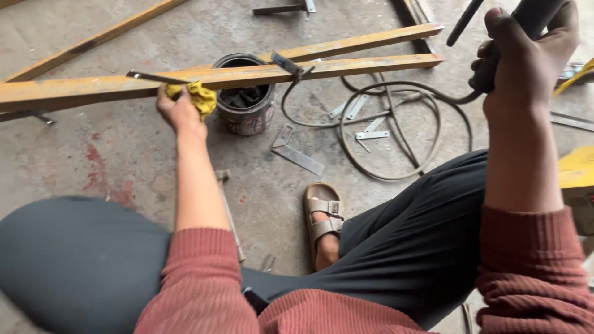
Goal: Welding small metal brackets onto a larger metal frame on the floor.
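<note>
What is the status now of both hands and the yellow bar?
Left hand presses yellow rag on yellow bar. Right hand grips dark tool handle. Tin can and hose lie under the bar.

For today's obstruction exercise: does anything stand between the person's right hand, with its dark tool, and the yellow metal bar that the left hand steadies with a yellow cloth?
Nothing visible does. The right hand holds the dark tool raised near the right end of the yellow metal bar; only bare floor and a looped cable lie below. The left hand presses the yellow cloth to the bar, well to the left.
</note>
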